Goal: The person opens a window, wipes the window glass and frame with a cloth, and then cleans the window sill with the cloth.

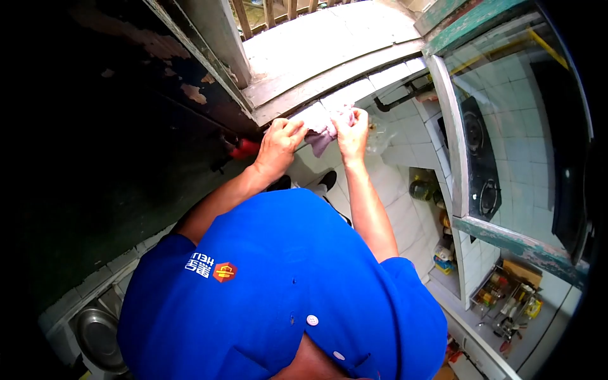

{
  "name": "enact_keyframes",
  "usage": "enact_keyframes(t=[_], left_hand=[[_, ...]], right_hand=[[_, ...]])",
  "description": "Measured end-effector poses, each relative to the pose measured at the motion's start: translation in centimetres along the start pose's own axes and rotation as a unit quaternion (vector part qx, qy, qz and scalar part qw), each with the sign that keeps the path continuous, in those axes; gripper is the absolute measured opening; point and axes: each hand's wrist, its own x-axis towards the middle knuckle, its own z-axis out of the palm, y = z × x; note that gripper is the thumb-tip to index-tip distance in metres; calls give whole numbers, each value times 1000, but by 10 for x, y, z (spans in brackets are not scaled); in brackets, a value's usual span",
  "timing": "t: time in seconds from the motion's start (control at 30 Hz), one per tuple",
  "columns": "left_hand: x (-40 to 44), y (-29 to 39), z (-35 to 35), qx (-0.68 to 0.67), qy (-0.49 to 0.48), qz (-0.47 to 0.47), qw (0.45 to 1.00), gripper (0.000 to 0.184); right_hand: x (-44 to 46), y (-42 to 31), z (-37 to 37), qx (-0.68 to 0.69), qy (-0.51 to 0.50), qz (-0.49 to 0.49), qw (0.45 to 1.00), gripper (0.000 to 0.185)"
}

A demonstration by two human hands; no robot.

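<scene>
A pinkish-purple cloth hangs between my two hands at the tiled edge below the window sill. My right hand pinches its right part between thumb and fingers. At the cloth's left edge is my left hand, its fingers pressed together and reaching to the fabric. The lower part of the cloth droops below the tiles. Bright light washes out its upper part.
An open glass window with a worn green frame stands on the right. A metal basin sits at lower left. A utensil rack is at lower right. Something red is left of my left hand.
</scene>
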Motion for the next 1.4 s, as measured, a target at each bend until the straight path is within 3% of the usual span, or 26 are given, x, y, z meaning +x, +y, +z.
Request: enact_keyframes(t=[0.03,0.1,0.2,0.6,0.67,0.73,0.8,0.87,0.93,1.0,1.07,1.23,1.37,1.4], left_hand=[[0,1,1,6,1,-1,1000,38],[1,2,1,-7,3,-3,1000,40],[0,1,1,-19,6,-3,1000,44],[0,0,-3,-32,-6,-2,999,46],[4,0,-4,-40,-5,5,999,45],[5,2,-3,-33,-9,-3,999,42],[15,8,-1,-19,-5,-7,1000,39],[24,11,4,-3,-3,-12,1000,37],[37,12,11,35,-37,-19,999,30],[44,11,23,46,-32,-19,998,35],[52,10,30,54,-60,-29,996,29],[55,11,23,46,-56,-23,997,16],[51,12,24,63,-60,-27,996,14],[47,11,23,49,-75,-30,995,18]], right_hand=[[0,-3,3,0,0,0,1000,49],[-3,-18,15,-264,17,-28,964,52],[-1,-28,21,-335,39,-7,941,52],[24,-11,5,-327,95,-28,940,50],[24,-14,3,-315,68,-57,945,51],[15,-18,7,-318,27,-3,948,54],[22,-11,0,-325,32,-14,945,54],[45,-4,-15,-282,107,-24,953,54],[60,-26,-21,-338,97,29,936,54],[64,-25,-23,-355,92,29,930,55],[57,-15,-24,-341,59,-18,938,56],[57,-14,-23,-320,79,-10,944,52],[41,-18,-9,-338,71,-37,938,49],[33,-18,-3,-343,38,-6,939,48]])
